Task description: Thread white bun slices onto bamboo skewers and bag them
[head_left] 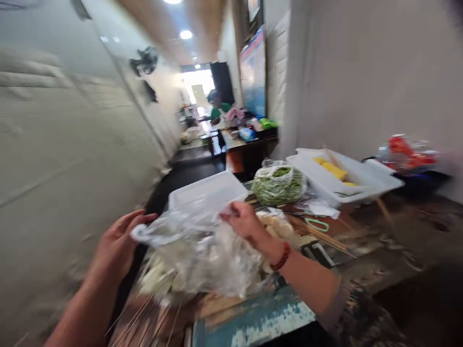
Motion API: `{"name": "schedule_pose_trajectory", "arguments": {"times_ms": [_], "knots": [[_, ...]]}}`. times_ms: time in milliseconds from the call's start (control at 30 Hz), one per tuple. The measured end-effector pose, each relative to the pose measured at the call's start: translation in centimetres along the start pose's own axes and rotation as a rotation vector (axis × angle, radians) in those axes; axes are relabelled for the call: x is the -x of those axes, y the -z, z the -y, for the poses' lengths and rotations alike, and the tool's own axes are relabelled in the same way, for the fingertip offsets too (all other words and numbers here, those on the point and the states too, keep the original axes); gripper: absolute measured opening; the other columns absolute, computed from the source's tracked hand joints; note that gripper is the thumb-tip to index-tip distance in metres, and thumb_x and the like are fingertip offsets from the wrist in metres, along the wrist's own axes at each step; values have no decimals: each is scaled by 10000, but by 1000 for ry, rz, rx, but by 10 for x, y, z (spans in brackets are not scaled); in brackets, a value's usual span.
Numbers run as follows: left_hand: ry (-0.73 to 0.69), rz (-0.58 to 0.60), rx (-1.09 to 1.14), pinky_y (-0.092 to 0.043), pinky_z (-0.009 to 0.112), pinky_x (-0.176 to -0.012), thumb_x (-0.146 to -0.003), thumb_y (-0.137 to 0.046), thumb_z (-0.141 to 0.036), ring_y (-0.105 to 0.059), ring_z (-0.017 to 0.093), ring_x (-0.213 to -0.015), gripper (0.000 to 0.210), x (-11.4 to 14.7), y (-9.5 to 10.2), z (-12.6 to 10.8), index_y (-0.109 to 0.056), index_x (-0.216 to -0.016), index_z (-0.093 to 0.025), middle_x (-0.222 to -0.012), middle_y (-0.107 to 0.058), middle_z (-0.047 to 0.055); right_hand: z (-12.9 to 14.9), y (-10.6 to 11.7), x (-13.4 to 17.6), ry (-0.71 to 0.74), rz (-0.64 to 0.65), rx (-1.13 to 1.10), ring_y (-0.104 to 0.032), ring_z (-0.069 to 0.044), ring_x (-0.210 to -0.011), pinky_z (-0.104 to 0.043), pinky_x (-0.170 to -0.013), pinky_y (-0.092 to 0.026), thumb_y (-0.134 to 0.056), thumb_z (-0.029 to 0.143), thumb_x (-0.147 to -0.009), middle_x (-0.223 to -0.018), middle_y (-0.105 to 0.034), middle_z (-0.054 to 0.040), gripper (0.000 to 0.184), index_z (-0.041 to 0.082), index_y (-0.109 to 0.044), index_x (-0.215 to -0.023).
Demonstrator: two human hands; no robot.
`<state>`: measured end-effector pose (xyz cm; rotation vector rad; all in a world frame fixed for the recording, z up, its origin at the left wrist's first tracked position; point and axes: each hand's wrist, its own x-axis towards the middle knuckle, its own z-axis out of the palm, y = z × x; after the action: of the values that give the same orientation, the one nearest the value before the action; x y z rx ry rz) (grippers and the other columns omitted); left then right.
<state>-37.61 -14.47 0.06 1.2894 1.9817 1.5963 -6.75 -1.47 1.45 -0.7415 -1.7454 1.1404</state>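
A crumpled clear plastic bag (220, 260) spreads between my two hands over the cluttered worktop. At its left end, my left hand (117, 243) grips the bag's raised edge, though its grip is partly hidden. Pinching the upper part of the bag is my right hand (246, 221), with a red beaded bracelet (281, 256) on the wrist. Pale, leafy-looking pieces (161, 277) show under the bag's left side. Round cream-coloured pieces (278, 225) in plastic lie just beyond my right hand. Behind the bag sits a white plastic tray (231, 180).
A bag of green strands (278, 185) stands behind my right hand. Farther right are a white tray (383, 183) with yellow items, green-handled scissors (318, 224) and wooden sticks (325, 238). Thin skewers (135, 320) lie at front left. Another person (219, 108) is down the corridor.
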Motion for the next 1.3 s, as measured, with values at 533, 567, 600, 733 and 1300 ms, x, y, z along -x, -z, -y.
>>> {"name": "schedule_pose_trajectory", "arguments": {"times_ms": [533, 567, 600, 733, 1300], "knots": [[68, 87, 15, -460, 482, -993, -616, -823, -409, -574, 374, -1177, 599, 214, -36, -91, -667, -1177, -265, -1254, -654, 107, -2, -23, 133, 357, 355, 477, -587, -195, -677, -269, -622, -386, -524, 179, -903, -724, -645, -43, 169, 197, -586, -746], [119, 63, 25, -497, 458, -923, -646, -793, -418, -633, 352, -1056, 412, 215, -36, -90, -721, -1008, -234, -1094, -713, 106, -2, -24, 136, 358, 386, 479, -604, -193, -692, -264, -633, -402, -543, 171, -895, -735, -658, -34, 135, 196, -607, -779], [190, 61, 92, -527, 423, -824, -677, -759, -433, -670, 313, -901, 286, 217, -35, -88, -719, -858, -216, -919, -730, 90, -1, -24, 138, 351, 422, 466, -618, -188, -705, -258, -643, -417, -565, 165, -883, -749, -670, -22, 92, 198, -629, -826], [506, 74, 580, -421, 258, -464, -724, -712, -436, -452, 114, -410, 271, 224, -31, -78, -575, -691, -204, -479, -499, -46, 1, -20, 136, 228, 573, 319, -636, -177, -686, -260, -660, -469, -590, 202, -879, -771, -690, 3, 185, 212, -659, -1050], [-14, -73, -545, -227, 549, -1153, -743, -645, -543, -303, 362, -1426, 844, 174, 10, 24, -361, -1455, -191, -1534, -361, 190, -44, 3, 177, 47, 529, 267, -600, -185, -612, -281, -602, -446, -401, 285, -978, -632, -611, 8, 296, 225, -604, -772]]}}
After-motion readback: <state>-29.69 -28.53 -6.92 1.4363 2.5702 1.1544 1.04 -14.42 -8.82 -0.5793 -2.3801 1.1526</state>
